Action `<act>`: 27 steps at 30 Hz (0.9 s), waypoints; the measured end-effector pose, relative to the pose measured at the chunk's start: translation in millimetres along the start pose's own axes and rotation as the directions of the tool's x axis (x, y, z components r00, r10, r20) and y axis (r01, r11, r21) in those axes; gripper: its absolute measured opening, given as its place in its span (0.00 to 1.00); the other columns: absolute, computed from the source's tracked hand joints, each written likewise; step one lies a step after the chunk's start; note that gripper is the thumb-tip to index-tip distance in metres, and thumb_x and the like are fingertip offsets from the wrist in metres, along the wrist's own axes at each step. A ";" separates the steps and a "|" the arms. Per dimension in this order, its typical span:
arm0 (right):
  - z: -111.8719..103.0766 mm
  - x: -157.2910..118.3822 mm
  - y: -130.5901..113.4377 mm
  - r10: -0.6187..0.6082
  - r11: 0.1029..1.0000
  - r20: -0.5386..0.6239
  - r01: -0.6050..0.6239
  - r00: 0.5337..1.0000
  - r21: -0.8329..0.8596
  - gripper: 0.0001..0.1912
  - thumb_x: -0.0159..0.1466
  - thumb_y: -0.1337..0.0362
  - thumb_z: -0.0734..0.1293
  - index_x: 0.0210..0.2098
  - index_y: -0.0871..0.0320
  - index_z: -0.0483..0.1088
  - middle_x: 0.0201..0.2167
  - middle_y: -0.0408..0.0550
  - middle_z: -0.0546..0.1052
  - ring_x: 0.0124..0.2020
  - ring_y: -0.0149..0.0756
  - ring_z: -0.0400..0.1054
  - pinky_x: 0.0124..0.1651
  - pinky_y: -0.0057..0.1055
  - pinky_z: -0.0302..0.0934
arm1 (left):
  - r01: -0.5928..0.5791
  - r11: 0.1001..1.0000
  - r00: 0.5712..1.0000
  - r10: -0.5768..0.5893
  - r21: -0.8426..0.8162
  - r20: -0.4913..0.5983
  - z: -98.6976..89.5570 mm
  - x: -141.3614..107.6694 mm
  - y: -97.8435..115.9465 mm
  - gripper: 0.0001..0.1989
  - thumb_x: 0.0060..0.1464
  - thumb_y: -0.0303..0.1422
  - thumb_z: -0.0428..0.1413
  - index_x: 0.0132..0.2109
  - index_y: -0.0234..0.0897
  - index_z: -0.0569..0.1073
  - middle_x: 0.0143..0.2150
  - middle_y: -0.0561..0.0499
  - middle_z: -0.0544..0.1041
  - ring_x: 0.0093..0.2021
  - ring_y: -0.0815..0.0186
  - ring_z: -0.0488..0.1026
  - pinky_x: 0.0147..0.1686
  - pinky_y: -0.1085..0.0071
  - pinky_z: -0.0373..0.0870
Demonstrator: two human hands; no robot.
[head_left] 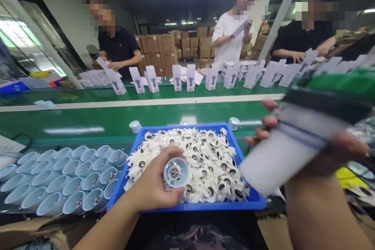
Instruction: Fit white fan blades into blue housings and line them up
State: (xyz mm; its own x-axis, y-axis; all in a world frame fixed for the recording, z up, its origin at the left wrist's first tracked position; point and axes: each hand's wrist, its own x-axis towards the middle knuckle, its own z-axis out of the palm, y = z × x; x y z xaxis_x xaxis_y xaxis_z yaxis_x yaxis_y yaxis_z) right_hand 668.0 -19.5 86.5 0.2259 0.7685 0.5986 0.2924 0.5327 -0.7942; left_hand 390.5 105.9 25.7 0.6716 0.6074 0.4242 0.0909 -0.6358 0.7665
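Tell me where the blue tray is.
Head view, lower centre: the blue tray of white fan blades sits between the pale cups and the right hand.

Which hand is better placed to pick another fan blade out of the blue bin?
Left, probably. The left hand sits over the blue bin, though it grips a round cup. The right hand is beside the bin, holding a blurred white object.

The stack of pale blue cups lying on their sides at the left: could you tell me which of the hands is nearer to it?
Left. The left hand, holding a small cup over the blue tray, is just right of the stack of pale blue cups; the right hand is far across, gripping a blurred white item.
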 end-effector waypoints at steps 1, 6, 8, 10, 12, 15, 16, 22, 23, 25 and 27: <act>1.6 -1.3 0.0 0.039 0.999 0.001 -0.039 0.999 0.019 0.32 0.63 0.37 0.70 0.58 0.47 0.68 0.42 0.51 0.75 0.43 0.53 0.73 0.40 0.44 0.74 | -0.005 0.998 0.999 0.002 0.065 0.052 12.6 4.8 7.0 0.32 0.43 0.34 0.67 0.57 0.43 0.68 0.48 0.47 0.78 0.45 0.57 0.77 0.49 0.61 0.72; 23.8 14.8 -4.2 0.168 0.970 0.033 -0.171 0.985 0.173 0.34 0.55 0.37 0.75 0.53 0.47 0.71 0.38 0.49 0.75 0.42 0.55 0.73 0.37 0.43 0.73 | -0.079 0.982 0.987 0.053 0.170 0.154 49.4 28.1 30.3 0.25 0.45 0.44 0.68 0.48 0.40 0.74 0.43 0.48 0.80 0.42 0.59 0.76 0.43 0.65 0.71; 34.8 25.9 -6.0 0.162 0.947 0.015 -0.159 0.987 0.279 0.31 0.56 0.38 0.75 0.51 0.48 0.72 0.37 0.47 0.74 0.39 0.50 0.73 0.37 0.41 0.73 | -0.104 0.979 0.987 0.081 0.176 0.137 54.7 31.9 34.8 0.18 0.46 0.43 0.67 0.40 0.38 0.74 0.37 0.50 0.79 0.36 0.62 0.75 0.37 0.67 0.69; 42.8 33.3 -7.0 0.120 0.903 -0.033 -0.095 0.992 0.420 0.27 0.59 0.40 0.74 0.49 0.50 0.73 0.35 0.44 0.73 0.35 0.43 0.72 0.36 0.37 0.72 | -0.117 0.976 0.989 0.097 0.185 0.114 57.4 32.8 37.0 0.16 0.46 0.42 0.66 0.36 0.37 0.73 0.35 0.51 0.77 0.34 0.63 0.73 0.35 0.69 0.68; 46.1 35.6 -7.1 0.093 0.854 -0.068 -0.044 0.993 0.518 0.24 0.62 0.42 0.73 0.46 0.54 0.74 0.34 0.43 0.71 0.32 0.38 0.70 0.36 0.34 0.71 | -0.130 0.975 0.988 0.111 0.181 0.110 58.9 32.4 37.3 0.15 0.46 0.41 0.66 0.36 0.37 0.73 0.34 0.51 0.76 0.33 0.64 0.72 0.33 0.70 0.67; 45.1 33.0 -6.5 0.087 0.830 -0.049 -0.045 0.995 0.556 0.21 0.65 0.46 0.73 0.48 0.53 0.74 0.35 0.43 0.71 0.33 0.38 0.70 0.36 0.33 0.71 | -0.141 0.975 0.986 0.123 0.172 0.113 60.5 32.1 36.0 0.14 0.46 0.39 0.66 0.36 0.36 0.73 0.33 0.52 0.75 0.32 0.65 0.72 0.33 0.71 0.66; 44.8 32.0 -6.6 0.104 0.824 -0.040 -0.064 0.994 0.563 0.20 0.64 0.47 0.74 0.48 0.52 0.73 0.35 0.43 0.71 0.33 0.38 0.70 0.36 0.33 0.71 | -0.141 0.975 0.986 0.122 0.172 0.113 61.1 32.2 35.7 0.14 0.46 0.39 0.66 0.36 0.36 0.73 0.33 0.52 0.76 0.33 0.65 0.72 0.33 0.71 0.67; 47.9 35.5 -11.5 0.214 0.841 -0.077 -0.144 0.974 0.522 0.20 0.64 0.43 0.72 0.47 0.47 0.71 0.35 0.44 0.69 0.32 0.41 0.69 0.36 0.35 0.71 | -0.081 0.982 0.990 0.059 0.172 0.130 64.6 35.8 40.1 0.16 0.45 0.40 0.67 0.39 0.37 0.75 0.34 0.51 0.77 0.34 0.62 0.74 0.35 0.69 0.70; 44.9 36.0 -11.0 0.217 0.850 -0.101 -0.138 0.971 0.508 0.21 0.63 0.41 0.72 0.46 0.48 0.71 0.35 0.44 0.69 0.33 0.41 0.69 0.36 0.35 0.71 | -0.047 0.982 0.988 0.019 0.182 0.154 62.9 36.0 39.1 0.19 0.45 0.41 0.68 0.43 0.38 0.76 0.37 0.50 0.79 0.36 0.61 0.76 0.37 0.68 0.71; 30.8 33.4 -6.0 0.225 0.879 -0.188 -0.116 0.956 0.463 0.25 0.57 0.40 0.76 0.43 0.49 0.72 0.36 0.45 0.68 0.34 0.42 0.67 0.38 0.36 0.71 | 0.049 0.969 0.972 -0.102 0.243 0.214 54.6 34.0 30.9 0.30 0.44 0.42 0.69 0.55 0.41 0.74 0.47 0.47 0.81 0.44 0.55 0.78 0.44 0.63 0.74; 7.5 23.9 4.1 0.219 0.936 -0.256 -0.129 0.941 0.328 0.28 0.52 0.38 0.78 0.44 0.47 0.73 0.38 0.47 0.67 0.37 0.44 0.66 0.42 0.39 0.71 | 0.169 0.927 0.946 -0.248 0.335 0.208 39.3 26.9 13.0 0.37 0.43 0.43 0.69 0.61 0.45 0.70 0.56 0.45 0.78 0.53 0.49 0.76 0.51 0.56 0.73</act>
State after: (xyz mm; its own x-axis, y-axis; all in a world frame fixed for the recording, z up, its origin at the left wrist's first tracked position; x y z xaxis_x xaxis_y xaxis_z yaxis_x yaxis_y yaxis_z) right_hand 667.6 3.7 96.8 0.5150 0.7495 0.4160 -0.0606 0.5159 -0.8545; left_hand 438.6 95.3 28.1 0.7657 0.6334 0.1116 0.4442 -0.6463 0.6205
